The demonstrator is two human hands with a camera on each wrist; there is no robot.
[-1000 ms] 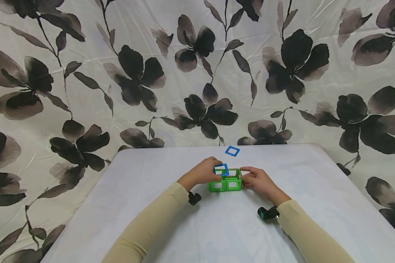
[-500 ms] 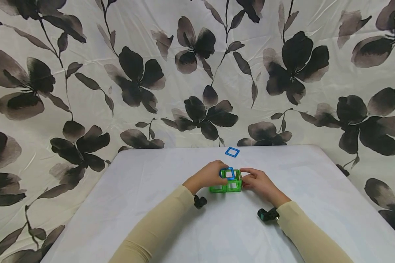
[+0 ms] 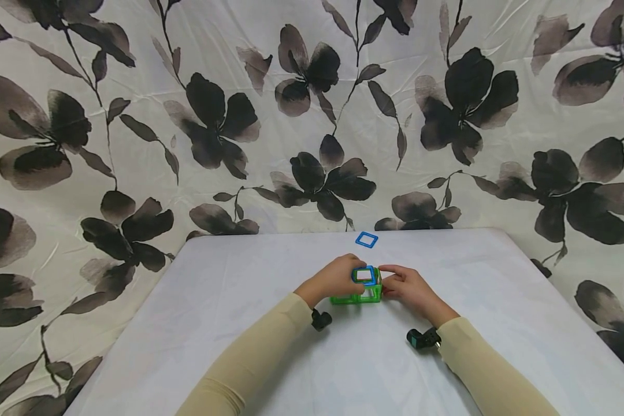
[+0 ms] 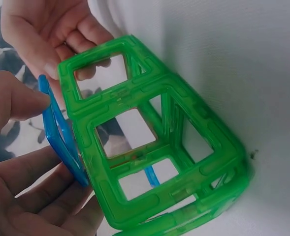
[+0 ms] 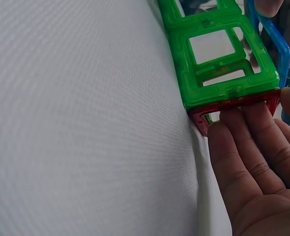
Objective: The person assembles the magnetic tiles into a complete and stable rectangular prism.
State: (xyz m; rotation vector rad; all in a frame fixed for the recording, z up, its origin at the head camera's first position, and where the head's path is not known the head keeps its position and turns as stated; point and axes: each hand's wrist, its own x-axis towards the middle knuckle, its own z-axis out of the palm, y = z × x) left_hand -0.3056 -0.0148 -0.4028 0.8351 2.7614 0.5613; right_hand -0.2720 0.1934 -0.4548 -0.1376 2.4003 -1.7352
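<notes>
A row of green magnetic tiles (image 4: 122, 93), joined into open cube frames, stands on the white-covered table. My left hand (image 3: 334, 279) pinches a blue square magnetic tile (image 4: 56, 140) between thumb and fingers. That blue tile is tilted close over the top of the right-hand cube, one edge right at the green rim. At the structure's right end is a red tile (image 5: 233, 102). My right hand (image 3: 408, 289) touches this red end with nearly straight fingers (image 5: 255, 162), its thumb by the upper corner. The left hand hides part of the structure in the head view.
Another blue square tile (image 3: 366, 240) lies flat near the table's back edge, beyond the structure. A floral cloth (image 3: 312, 115) hangs behind the table (image 3: 239, 260). Small black cameras are strapped to both wrists.
My left hand has moved right with the blue tile, from the left cube to over the right cube, and the tile now lies lower against it. The right hand has stayed in place.
</notes>
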